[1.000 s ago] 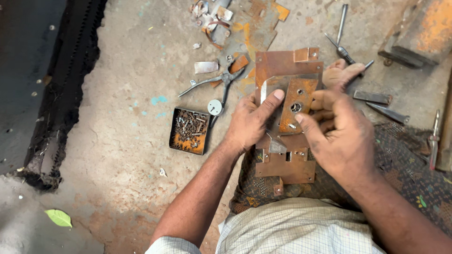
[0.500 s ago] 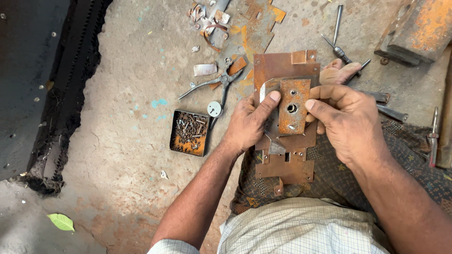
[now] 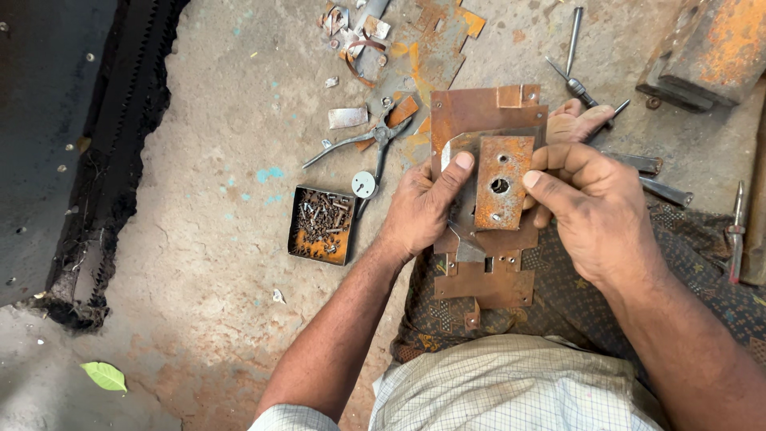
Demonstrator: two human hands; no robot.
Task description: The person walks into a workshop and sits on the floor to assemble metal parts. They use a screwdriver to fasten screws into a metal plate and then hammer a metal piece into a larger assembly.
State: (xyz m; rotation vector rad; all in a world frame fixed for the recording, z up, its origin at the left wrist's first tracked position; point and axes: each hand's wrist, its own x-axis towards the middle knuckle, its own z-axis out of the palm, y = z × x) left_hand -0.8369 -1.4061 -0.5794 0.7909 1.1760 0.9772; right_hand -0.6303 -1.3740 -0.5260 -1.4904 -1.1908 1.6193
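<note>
Your left hand and right hand both grasp the small rusty plate atop the lock case; the screw tray sits left.

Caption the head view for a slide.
Both hands, left hand and right hand, hold a rusty lock plate above a tray of screws.

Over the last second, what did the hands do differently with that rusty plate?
The right hand slid off the small rusty plate: a second ago it lay across it, now only its fingertips pinch the right edge, so the holes show. The left hand stayed clamped on the left edge, thumb on top. The big lock body beneath, the tin of screws and the pliers on the floor did not move.
</note>
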